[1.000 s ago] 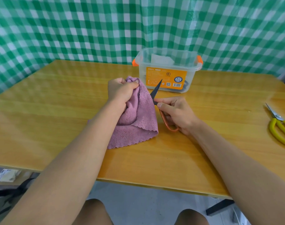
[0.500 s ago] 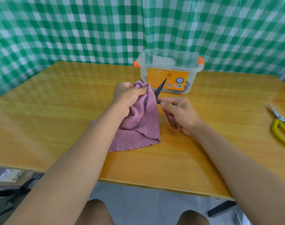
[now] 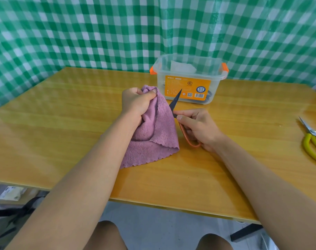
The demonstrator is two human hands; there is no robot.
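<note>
Since the frame half a second earlier, the dark blade tip has been lowered slightly and is now seen a little lower and further left against the box's orange label. Both grips are seen unchanged. The left hand (image 3: 135, 103) is clenched round the bunched top of the purple cloth (image 3: 153, 141), with the thumb pressed across the gathered fabric. From this grip the cloth is hung like a small tent. Its scalloped lower edge is spread on the wooden table (image 3: 63, 114), near the middle and in front of the box. The right hand (image 3: 198, 129) is curled round the orange-handled snips (image 3: 175, 101). The thumb is laid along the top at the base of the blades, and the orange loop is enclosed by the fingers, its lower end showing beneath the palm. The blades are seen together as one dark point, tilted up and away from the person, just beside the cloth's right fold. Whether blade and fabric touch cannot be told. The two hands are held close together but apart, with the fold of cloth between them.

A clear plastic box (image 3: 216, 83) with orange latches is set behind the hands. Yellow-handled scissors (image 3: 311, 132) are laid flat near the table's right edge, well apart from the work. A green-and-white checked curtain (image 3: 81, 33) is hung behind the table.
</note>
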